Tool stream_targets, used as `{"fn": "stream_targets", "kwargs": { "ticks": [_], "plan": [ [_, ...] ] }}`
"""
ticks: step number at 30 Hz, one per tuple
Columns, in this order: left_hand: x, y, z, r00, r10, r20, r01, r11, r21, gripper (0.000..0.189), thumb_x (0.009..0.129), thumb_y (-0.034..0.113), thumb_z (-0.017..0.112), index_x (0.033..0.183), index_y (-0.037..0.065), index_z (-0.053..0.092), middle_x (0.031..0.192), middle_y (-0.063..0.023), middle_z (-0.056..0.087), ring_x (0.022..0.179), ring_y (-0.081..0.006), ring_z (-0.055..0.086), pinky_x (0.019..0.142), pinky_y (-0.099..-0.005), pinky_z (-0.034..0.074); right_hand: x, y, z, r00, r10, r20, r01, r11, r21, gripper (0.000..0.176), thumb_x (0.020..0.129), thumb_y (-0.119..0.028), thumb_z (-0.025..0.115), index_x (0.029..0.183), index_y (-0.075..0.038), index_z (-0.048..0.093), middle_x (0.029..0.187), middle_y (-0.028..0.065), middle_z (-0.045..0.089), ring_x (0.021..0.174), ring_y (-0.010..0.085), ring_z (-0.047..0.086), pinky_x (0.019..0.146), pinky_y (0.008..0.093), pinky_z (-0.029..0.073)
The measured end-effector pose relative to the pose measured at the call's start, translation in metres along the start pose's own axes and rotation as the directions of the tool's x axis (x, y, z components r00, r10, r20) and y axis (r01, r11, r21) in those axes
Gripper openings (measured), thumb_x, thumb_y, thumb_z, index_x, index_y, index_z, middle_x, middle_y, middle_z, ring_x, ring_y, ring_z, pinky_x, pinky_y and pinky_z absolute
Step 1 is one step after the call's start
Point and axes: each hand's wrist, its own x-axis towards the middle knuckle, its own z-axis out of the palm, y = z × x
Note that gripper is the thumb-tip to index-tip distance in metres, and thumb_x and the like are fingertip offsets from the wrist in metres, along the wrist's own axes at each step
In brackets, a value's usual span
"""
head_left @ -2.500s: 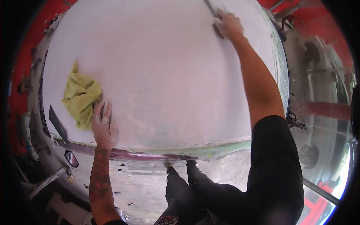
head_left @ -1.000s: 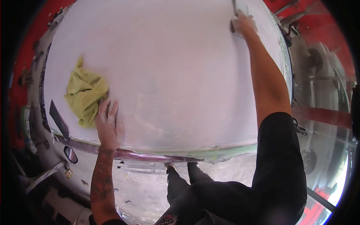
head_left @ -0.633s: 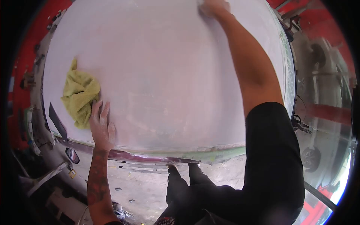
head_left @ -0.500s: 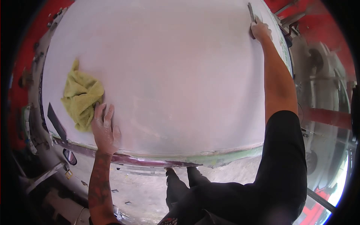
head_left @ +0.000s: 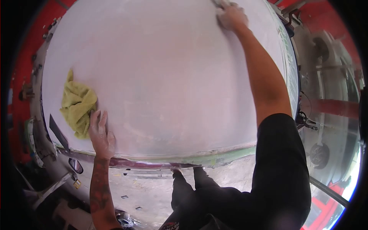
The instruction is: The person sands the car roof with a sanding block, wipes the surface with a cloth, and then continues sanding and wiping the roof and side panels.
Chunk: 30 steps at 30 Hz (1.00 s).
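Note:
A broad whitish dusty panel [head_left: 161, 84] fills the middle of the view. My left hand [head_left: 102, 135] rests on its left part, fingers spread, fingertips at the edge of a crumpled yellow-green cloth [head_left: 78, 105]. Far up on the panel, my right hand [head_left: 233, 17] is wrapped round a thin sanding block [head_left: 219, 3], which is partly cut off by the top edge of the view. White dust coats both hands. A dark flat strip [head_left: 57, 130] lies at the panel's lower left, apart from my left hand.
The panel's near edge [head_left: 153, 164] shows purple and green patches, with my legs just below it. Concrete floor [head_left: 145, 191] lies beneath. A small mirror [head_left: 76, 165] is at the lower left. On the right stands a pale vehicle [head_left: 333, 99].
My right hand has moved left and slightly up across the panel with the block. My left hand stays beside the cloth; both appear a little further left as the view shifts.

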Motion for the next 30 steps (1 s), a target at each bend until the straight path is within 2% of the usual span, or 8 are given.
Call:
{"fn": "stream_targets", "kwargs": {
  "ticks": [5,8,10,14,17,24,27,30],
  "plan": [
    [0.001,0.004,0.001,0.999,-0.039,-0.004,0.039,0.998,0.049,0.063,0.074,0.008,0.050,0.137,0.006,0.051,0.138,-0.0212,0.044,0.129,-0.0443,0.041,0.108,-0.0509,0.032,0.022,0.216,0.027,0.947,0.320,-0.017,-0.319,0.940,-0.119,0.062,0.086,-0.033,0.049,0.147,-0.031,0.043,0.130,0.0252,0.058,0.127,0.0455,0.049,0.107,0.0530,0.038],
    [0.004,0.005,-0.001,0.999,-0.036,-0.002,0.036,0.998,0.043,0.063,0.076,0.010,0.050,0.138,0.006,0.051,0.138,-0.0206,0.044,0.128,-0.0438,0.041,0.108,-0.0507,0.031,0.010,0.052,-0.010,0.943,0.332,-0.015,-0.332,0.943,0.006,0.059,0.082,-0.031,0.054,0.140,-0.027,0.050,0.132,0.0229,0.056,0.122,0.0420,0.055,0.102,0.0499,0.044],
    [-0.001,0.004,-0.001,1.000,-0.027,0.004,0.027,0.998,0.051,0.062,0.076,0.011,0.050,0.138,0.005,0.051,0.138,-0.0205,0.044,0.128,-0.0436,0.041,0.108,-0.0506,0.031,0.007,-0.067,-0.022,0.981,0.099,0.169,-0.103,0.994,0.020,0.054,0.082,-0.028,0.057,0.136,-0.021,0.053,0.134,0.0198,0.056,0.120,0.0399,0.056,0.098,0.0481,0.049],
    [-0.003,0.002,0.001,0.999,-0.033,0.024,0.032,0.998,0.045,0.056,0.089,0.026,0.046,0.141,0.004,0.049,0.142,-0.0218,0.042,0.133,-0.0433,0.038,0.111,-0.0499,0.028,-0.026,-0.223,-0.002,0.929,-0.369,0.033,0.353,0.908,0.224,0.039,0.098,-0.022,0.043,0.131,-0.006,0.056,0.133,0.0222,0.052,0.125,0.0367,0.050,0.100,0.0462,0.046],
    [-0.002,0.001,-0.001,1.000,-0.024,0.017,0.023,0.998,0.056,0.057,0.088,0.026,0.046,0.141,0.004,0.049,0.142,-0.0220,0.042,0.134,-0.0445,0.037,0.110,-0.0502,0.029,-0.015,-0.177,-0.006,0.928,-0.373,0.012,0.369,0.923,0.110,0.038,0.097,-0.020,0.044,0.131,-0.007,0.056,0.133,0.0191,0.054,0.124,0.0362,0.052,0.099,0.0474,0.047],
    [0.001,0.003,0.001,0.998,-0.058,0.009,0.058,0.997,0.050,0.059,0.083,0.023,0.051,0.139,0.005,0.050,0.139,-0.0211,0.044,0.131,-0.0459,0.039,0.108,-0.0521,0.031,0.038,0.159,0.010,0.935,0.355,0.013,-0.350,0.926,-0.142,0.059,0.087,-0.030,0.050,0.146,-0.032,0.044,0.143,0.0201,0.046,0.131,0.0393,0.046,0.105,0.0497,0.040],
    [0.001,0.004,0.001,0.999,-0.051,0.008,0.050,0.997,0.057,0.063,0.077,0.015,0.053,0.139,0.006,0.051,0.139,-0.0205,0.043,0.131,-0.0458,0.039,0.107,-0.0526,0.032,0.039,0.069,-0.018,0.889,0.457,0.040,-0.457,0.889,-0.008,0.055,0.086,-0.031,0.051,0.141,-0.028,0.050,0.142,0.0201,0.048,0.131,0.0382,0.047,0.105,0.0484,0.042],
    [-0.002,0.002,-0.001,0.997,-0.061,0.038,0.059,0.996,0.066,0.061,0.080,0.017,0.051,0.140,0.007,0.050,0.139,-0.0200,0.043,0.131,-0.0451,0.039,0.107,-0.0519,0.031,0.076,-0.063,0.006,0.989,0.146,-0.025,-0.146,0.989,-0.005,0.052,0.087,-0.031,0.049,0.139,-0.028,0.052,0.141,0.0186,0.051,0.127,0.0410,0.049,0.105,0.0496,0.042]
  ]
}}
